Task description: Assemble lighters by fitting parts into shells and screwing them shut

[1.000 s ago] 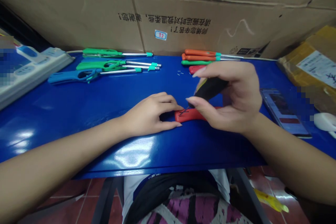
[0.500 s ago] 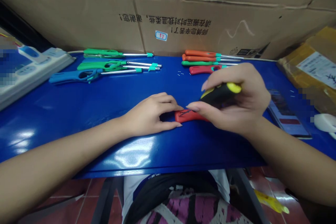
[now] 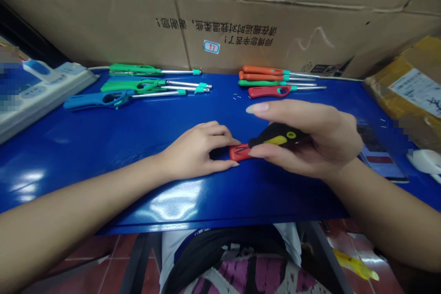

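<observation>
Thumb and fingertips of my left hand (image 3: 196, 151) grip the end of a red lighter (image 3: 237, 152), which lies on the blue table; most of its length is hidden behind my right hand. My right hand (image 3: 330, 142) is curled round the black and yellow handle of a screwdriver (image 3: 275, 137), its index finger lifted off the handle. The screwdriver slants over the red lighter, with its thin dark shaft reaching the handle's top face near my left fingertips. Whether the tip sits in a screw is too small to tell.
Green and blue lighters (image 3: 99, 99) lie at the back left, near a white power strip (image 3: 41, 96). Orange, green and red lighters (image 3: 265, 92) lie at the back right, beside tiny screws (image 3: 236, 96). A phone (image 3: 382, 158) is to the right. A cardboard box (image 3: 120, 23) stands behind.
My right hand's fingers have shifted round the screwdriver and the index finger has opened outward; the handle has tipped and turned. My left hand and the red lighter have stayed put.
</observation>
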`<state>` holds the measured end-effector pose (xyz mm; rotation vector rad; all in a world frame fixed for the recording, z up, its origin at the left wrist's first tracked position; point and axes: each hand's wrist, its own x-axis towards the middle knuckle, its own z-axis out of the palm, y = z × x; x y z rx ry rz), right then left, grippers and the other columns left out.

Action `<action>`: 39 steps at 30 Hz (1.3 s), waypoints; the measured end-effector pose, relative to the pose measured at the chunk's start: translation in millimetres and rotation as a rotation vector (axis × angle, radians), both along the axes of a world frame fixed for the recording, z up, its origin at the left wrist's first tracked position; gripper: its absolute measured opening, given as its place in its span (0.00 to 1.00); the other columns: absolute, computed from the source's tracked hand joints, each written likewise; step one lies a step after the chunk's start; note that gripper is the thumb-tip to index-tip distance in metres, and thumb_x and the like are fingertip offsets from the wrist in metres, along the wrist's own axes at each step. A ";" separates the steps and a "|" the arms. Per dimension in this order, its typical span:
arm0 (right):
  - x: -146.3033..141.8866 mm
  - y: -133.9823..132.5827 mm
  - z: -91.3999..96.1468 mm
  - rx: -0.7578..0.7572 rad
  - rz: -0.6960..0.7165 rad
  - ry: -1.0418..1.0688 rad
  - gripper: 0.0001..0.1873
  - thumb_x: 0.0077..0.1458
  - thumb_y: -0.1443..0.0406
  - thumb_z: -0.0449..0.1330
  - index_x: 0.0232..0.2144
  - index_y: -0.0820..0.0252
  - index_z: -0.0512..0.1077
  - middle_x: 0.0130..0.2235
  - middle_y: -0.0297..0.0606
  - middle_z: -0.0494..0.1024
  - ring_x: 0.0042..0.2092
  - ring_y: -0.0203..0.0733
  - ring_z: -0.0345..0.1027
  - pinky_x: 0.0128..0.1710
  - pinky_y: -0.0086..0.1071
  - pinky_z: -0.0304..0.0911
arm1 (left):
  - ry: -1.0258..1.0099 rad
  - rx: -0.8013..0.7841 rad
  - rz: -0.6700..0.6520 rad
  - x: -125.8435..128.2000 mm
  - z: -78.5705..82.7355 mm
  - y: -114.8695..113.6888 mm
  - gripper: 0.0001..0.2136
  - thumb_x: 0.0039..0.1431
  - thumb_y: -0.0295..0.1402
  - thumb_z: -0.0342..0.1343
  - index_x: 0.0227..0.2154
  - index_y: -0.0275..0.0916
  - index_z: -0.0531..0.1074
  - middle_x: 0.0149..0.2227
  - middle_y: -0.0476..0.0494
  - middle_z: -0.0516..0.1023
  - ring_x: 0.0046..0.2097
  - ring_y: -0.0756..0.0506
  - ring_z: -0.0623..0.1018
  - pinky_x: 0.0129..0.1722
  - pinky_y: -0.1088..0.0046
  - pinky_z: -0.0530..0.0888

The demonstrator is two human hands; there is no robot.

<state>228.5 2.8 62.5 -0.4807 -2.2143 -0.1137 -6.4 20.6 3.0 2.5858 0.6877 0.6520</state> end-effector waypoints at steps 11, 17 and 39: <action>-2.3 1.5 1.9 0.068 -0.087 -0.027 0.08 0.62 0.65 0.63 0.44 0.58 0.72 0.35 0.31 0.83 0.32 0.35 0.78 0.32 0.30 0.75 | 0.004 0.021 -0.071 -0.4 0.3 -0.8 0.15 0.64 0.34 0.61 0.52 0.39 0.75 0.48 0.41 0.78 0.50 0.42 0.76 0.51 0.64 0.72; 1.3 1.2 2.2 -0.035 -0.118 -0.042 0.17 0.67 0.66 0.51 0.57 0.55 0.67 0.52 0.39 0.81 0.48 0.45 0.79 0.44 0.40 0.78 | 0.007 -0.018 -0.072 -1.1 -0.1 0.4 0.15 0.67 0.38 0.59 0.53 0.37 0.75 0.48 0.39 0.78 0.49 0.42 0.76 0.50 0.63 0.73; -4.4 1.8 -4.0 -0.147 0.059 -0.002 0.18 0.63 0.67 0.61 0.54 0.51 0.67 0.42 0.32 0.80 0.41 0.40 0.77 0.40 0.35 0.77 | 0.023 -0.057 -0.071 -0.9 1.3 0.4 0.12 0.68 0.38 0.58 0.49 0.40 0.77 0.49 0.40 0.78 0.51 0.41 0.76 0.52 0.62 0.72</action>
